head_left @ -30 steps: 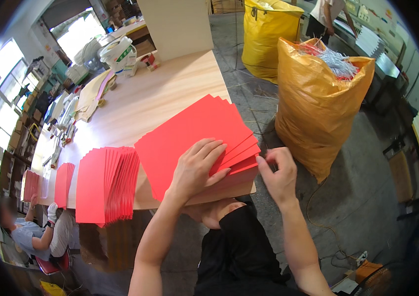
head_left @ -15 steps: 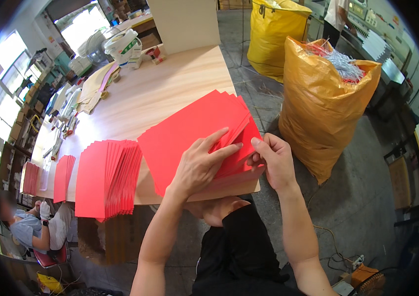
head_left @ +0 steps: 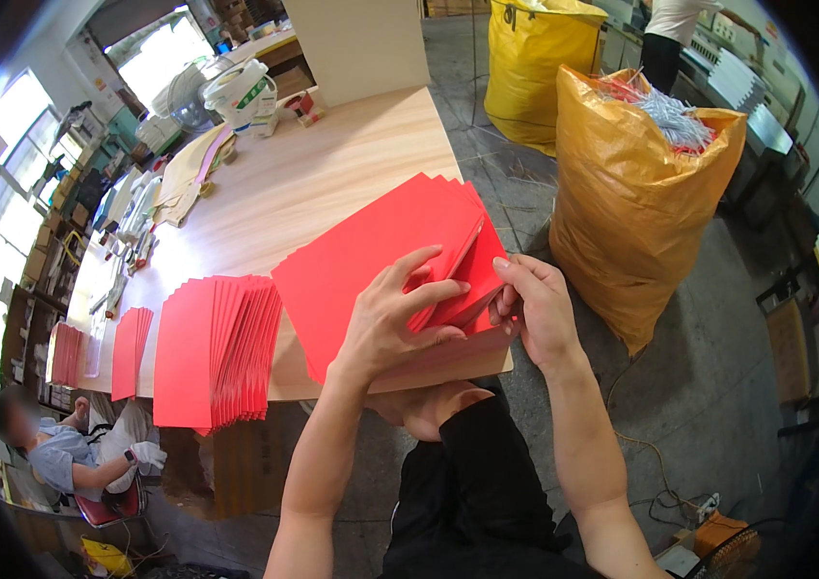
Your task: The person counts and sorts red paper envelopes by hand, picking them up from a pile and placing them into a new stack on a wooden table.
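A fanned stack of red paper sheets [head_left: 361, 246] lies at the table's near right corner. Over its right part, my left hand [head_left: 385, 318] has its fingers bent and spread, the index and middle fingertips by the raised edges of the sheets. At the stack's right corner my right hand [head_left: 540, 309] pinches the edge of a red sheet between thumb and fingers. A dark gap shows between that sheet and the ones above it. To the left, a second fanned pile of narrower red pieces [head_left: 207, 357] overhangs the table's front edge.
Smaller red stacks [head_left: 130, 352] stand farther left on the wooden table [head_left: 352, 145]. A white bucket [head_left: 241, 92] and tools sit toward the back. On the floor at right stands an orange sack [head_left: 641, 212] of paper shreds. A gloved co-worker [head_left: 91, 449] sits at lower left.
My left fingers have lifted and spread wider, and the gap at the sheets' right edge has opened more. My right hand keeps its pinch. The seated co-worker's gloved hand has moved lower.
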`<state>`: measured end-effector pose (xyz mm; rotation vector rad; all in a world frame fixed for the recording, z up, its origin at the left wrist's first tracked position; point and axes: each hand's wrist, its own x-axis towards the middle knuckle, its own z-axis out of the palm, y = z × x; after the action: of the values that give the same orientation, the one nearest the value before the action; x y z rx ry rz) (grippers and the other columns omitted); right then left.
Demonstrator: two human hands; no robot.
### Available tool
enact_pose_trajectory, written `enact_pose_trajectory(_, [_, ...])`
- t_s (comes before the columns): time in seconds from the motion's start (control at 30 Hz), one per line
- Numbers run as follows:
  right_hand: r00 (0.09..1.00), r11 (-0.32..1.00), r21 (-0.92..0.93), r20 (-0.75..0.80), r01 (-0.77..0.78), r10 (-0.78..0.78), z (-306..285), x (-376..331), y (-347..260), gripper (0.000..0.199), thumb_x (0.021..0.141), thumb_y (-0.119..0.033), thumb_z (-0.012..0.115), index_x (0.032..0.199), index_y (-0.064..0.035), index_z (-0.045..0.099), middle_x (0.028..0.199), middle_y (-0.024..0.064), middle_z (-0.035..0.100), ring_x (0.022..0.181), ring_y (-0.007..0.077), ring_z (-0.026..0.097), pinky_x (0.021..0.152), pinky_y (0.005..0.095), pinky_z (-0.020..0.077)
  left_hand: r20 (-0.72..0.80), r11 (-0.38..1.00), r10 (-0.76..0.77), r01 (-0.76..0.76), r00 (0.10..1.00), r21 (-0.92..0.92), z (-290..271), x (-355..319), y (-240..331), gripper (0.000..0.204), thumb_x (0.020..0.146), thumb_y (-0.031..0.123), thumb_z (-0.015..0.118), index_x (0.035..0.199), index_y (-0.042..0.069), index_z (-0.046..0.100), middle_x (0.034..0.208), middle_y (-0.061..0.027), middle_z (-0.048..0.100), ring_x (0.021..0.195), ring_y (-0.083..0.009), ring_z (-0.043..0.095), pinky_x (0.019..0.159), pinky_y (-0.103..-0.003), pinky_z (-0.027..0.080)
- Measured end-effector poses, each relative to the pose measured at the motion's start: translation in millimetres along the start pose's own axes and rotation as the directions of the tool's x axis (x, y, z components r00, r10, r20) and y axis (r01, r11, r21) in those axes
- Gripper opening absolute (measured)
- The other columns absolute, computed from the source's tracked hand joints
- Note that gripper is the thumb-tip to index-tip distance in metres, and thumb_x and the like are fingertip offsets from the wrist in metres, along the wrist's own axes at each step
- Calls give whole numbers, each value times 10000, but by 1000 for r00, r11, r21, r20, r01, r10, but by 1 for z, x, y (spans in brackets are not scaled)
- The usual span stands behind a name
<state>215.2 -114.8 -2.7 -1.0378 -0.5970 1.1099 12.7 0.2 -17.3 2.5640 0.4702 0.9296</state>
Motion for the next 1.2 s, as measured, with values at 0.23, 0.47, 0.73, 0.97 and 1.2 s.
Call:
enact_pose_trajectory(0.23, [999,992,-128,38,18,-14,-6,-1,-4,397,1121,-318,660,792,-98,630,657,-9,603,582,98,623,504,248,425,9,997,-29,29,1000,-65,-1,0,-1,559,755,319,980,1285,280,809,1557,-104,605,1240,-343,722,1035,-469,615])
enact_pose_trajectory(0.47, [990,959,-247,71,139,-125,-7,-4,-4,467,1144,-373,621,762,-104,611,664,-5,599,595,99,632,514,251,431,17,998,-45,45,999,-48,-1,1,3,495,878,225,875,1360,305,790,1625,-135,559,1256,-351,721,1028,-467,622])
enact_pose_trajectory(0.73, [997,997,-49,60,-51,54,-8,0,-6,350,1092,-252,677,780,-100,629,665,0,608,597,118,628,529,267,427,-16,1000,-6,6,1000,-9,0,1,6,403,956,118,769,1336,246,802,1626,-187,566,1271,-381,732,1021,-478,617])
enact_pose_trajectory(0.97, [996,998,15,57,-66,65,-5,1,-5,370,1105,-252,662,766,-112,617,658,13,610,557,141,621,499,270,408,-4,999,14,-14,1000,35,-1,2,6,540,757,303,979,1269,258,812,1579,-145,592,1263,-368,718,1024,-476,625])
enact_pose_trajectory(1.2, [1000,1000,16,20,-15,15,-8,-4,-3,417,1137,-291,625,759,-119,583,677,7,602,575,132,602,527,265,416,-28,996,-34,32,999,-84,0,-2,0,550,753,315,985,1272,264,814,1558,-130,608,1240,-348,733,1019,-472,631])
